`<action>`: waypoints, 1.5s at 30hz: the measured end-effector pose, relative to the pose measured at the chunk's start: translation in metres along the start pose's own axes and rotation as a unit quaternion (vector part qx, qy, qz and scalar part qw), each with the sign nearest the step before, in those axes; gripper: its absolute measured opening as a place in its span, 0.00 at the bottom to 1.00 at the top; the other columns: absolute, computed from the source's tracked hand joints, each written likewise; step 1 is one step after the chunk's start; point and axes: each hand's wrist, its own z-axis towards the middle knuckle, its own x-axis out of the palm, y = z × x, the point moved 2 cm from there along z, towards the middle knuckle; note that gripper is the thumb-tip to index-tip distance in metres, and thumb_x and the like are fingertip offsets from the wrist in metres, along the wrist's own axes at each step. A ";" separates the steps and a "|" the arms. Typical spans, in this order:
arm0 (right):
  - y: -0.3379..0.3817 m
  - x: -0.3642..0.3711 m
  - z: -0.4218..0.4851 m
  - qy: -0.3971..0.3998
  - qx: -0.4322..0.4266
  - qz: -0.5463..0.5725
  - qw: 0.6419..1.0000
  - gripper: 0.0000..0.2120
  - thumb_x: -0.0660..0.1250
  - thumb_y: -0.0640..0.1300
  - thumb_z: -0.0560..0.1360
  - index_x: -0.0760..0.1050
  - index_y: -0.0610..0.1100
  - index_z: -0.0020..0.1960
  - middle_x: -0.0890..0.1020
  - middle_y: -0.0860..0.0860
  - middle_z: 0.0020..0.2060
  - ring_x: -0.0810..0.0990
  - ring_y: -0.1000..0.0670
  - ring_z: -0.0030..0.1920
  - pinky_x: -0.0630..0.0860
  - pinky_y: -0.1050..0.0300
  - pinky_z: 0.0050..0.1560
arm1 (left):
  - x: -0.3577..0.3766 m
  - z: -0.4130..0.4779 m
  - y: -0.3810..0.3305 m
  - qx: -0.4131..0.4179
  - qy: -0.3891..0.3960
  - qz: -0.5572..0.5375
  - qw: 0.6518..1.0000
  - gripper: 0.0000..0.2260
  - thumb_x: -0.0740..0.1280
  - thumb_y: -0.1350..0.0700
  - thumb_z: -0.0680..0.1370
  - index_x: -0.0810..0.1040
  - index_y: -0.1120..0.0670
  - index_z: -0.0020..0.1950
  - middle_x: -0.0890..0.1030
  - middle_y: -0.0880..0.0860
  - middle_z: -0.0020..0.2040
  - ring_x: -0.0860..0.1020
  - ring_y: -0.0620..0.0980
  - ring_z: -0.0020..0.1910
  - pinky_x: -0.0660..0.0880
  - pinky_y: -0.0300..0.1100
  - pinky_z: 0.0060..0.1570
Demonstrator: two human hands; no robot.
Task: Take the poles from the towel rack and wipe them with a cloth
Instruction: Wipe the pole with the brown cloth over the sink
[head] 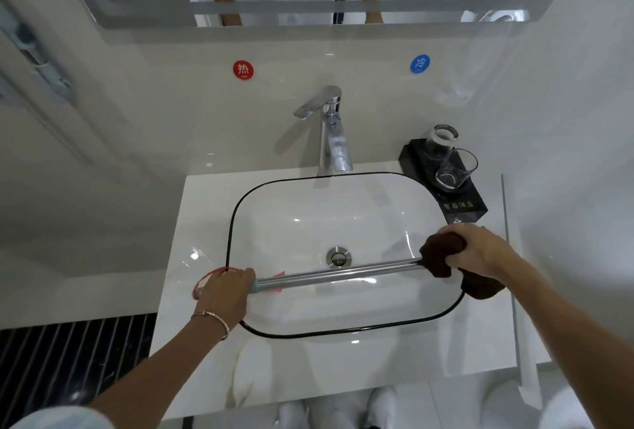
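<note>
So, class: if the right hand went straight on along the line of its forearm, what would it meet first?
Probably the faucet. The right hand, gripping the cloth round the pole, points across the open sink bowl toward it; depth is unclear.

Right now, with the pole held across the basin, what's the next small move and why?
Probably slide the right hand and its brown cloth along the metal pole toward the left hand. The cloth wraps only the pole's right end, the bare length lies between the hands over the basin, and the left grip steadies the other end.
</note>
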 end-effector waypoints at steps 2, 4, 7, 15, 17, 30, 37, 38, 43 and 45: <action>0.012 0.001 0.005 0.032 -0.022 -0.083 0.996 0.23 0.70 0.52 0.63 0.73 0.62 0.58 0.75 0.58 0.47 0.76 0.50 0.53 0.74 0.48 0.55 | 0.000 0.000 -0.001 0.009 -0.008 0.005 1.000 0.12 0.59 0.61 0.77 0.70 0.50 0.58 0.78 0.47 0.53 0.76 0.46 0.52 0.68 0.37 0.49; 0.021 0.001 0.005 0.046 -0.036 -0.137 0.989 0.23 0.70 0.53 0.66 0.72 0.61 0.60 0.74 0.57 0.47 0.75 0.49 0.53 0.74 0.49 0.54 | 0.001 -0.002 0.000 0.005 -0.006 -0.002 1.000 0.12 0.62 0.60 0.76 0.71 0.50 0.58 0.79 0.47 0.52 0.77 0.46 0.51 0.69 0.37 0.54; 0.032 -0.001 -0.001 0.050 -0.054 -0.195 0.978 0.23 0.68 0.54 0.67 0.70 0.61 0.62 0.76 0.55 0.52 0.75 0.49 0.55 0.71 0.50 0.55 | 0.005 -0.003 0.000 0.028 -0.048 -0.007 0.998 0.18 0.78 0.61 0.59 0.76 0.52 0.44 0.80 0.49 0.36 0.80 0.47 0.34 0.77 0.45 0.46; 0.152 0.056 -0.026 0.062 -0.190 -0.128 0.971 0.26 0.68 0.55 0.67 0.69 0.61 0.64 0.75 0.53 0.58 0.74 0.46 0.59 0.68 0.50 0.58 | 0.016 -0.017 -0.005 0.018 -0.130 -0.027 0.991 0.18 0.75 0.56 0.58 0.78 0.54 0.46 0.79 0.50 0.39 0.79 0.51 0.37 0.77 0.50 0.41; 0.192 0.076 -0.031 0.063 -0.233 -0.114 0.964 0.26 0.68 0.55 0.67 0.70 0.59 0.65 0.75 0.53 0.59 0.74 0.46 0.59 0.67 0.50 0.59 | 0.018 -0.022 -0.005 0.020 -0.144 -0.036 0.989 0.20 0.74 0.58 0.57 0.78 0.54 0.48 0.80 0.51 0.41 0.79 0.52 0.38 0.77 0.49 0.41; 0.191 0.089 -0.041 0.012 -0.272 -0.133 0.953 0.29 0.69 0.54 0.68 0.67 0.60 0.68 0.73 0.53 0.62 0.71 0.48 0.63 0.61 0.51 0.65 | 0.012 -0.023 0.007 0.017 -0.112 -0.130 0.985 0.19 0.77 0.64 0.56 0.81 0.49 0.43 0.81 0.46 0.35 0.80 0.48 0.34 0.77 0.44 0.38; 0.042 0.024 -0.038 -0.072 -0.091 -0.207 0.971 0.28 0.70 0.56 0.68 0.68 0.61 0.67 0.75 0.55 0.60 0.71 0.50 0.61 0.66 0.51 0.62 | 0.015 -0.017 0.007 -0.022 -0.080 -0.160 0.984 0.14 0.70 0.65 0.66 0.81 0.50 0.48 0.83 0.48 0.42 0.81 0.51 0.44 0.75 0.46 0.51; 0.037 0.024 -0.037 -0.075 -0.087 -0.200 0.973 0.28 0.70 0.56 0.68 0.68 0.61 0.66 0.75 0.55 0.60 0.71 0.50 0.61 0.66 0.50 0.62 | 0.014 -0.017 0.005 -0.027 -0.075 -0.152 0.985 0.14 0.69 0.64 0.67 0.81 0.49 0.50 0.83 0.47 0.44 0.80 0.50 0.46 0.73 0.46 0.54; 0.050 0.029 -0.028 -0.060 -0.075 -0.166 0.981 0.26 0.68 0.56 0.68 0.69 0.60 0.65 0.74 0.54 0.59 0.71 0.48 0.61 0.66 0.48 0.62 | 0.010 -0.014 -0.003 -0.043 -0.054 -0.087 0.994 0.14 0.64 0.59 0.73 0.75 0.46 0.56 0.79 0.44 0.52 0.75 0.45 0.56 0.64 0.40 0.62; 0.051 0.032 -0.027 -0.066 -0.082 -0.166 0.981 0.26 0.68 0.57 0.68 0.69 0.60 0.65 0.75 0.54 0.59 0.71 0.48 0.61 0.65 0.48 0.62 | 0.010 -0.012 -0.006 -0.059 -0.045 -0.063 0.995 0.12 0.64 0.57 0.72 0.75 0.49 0.55 0.79 0.46 0.52 0.75 0.47 0.56 0.65 0.43 0.61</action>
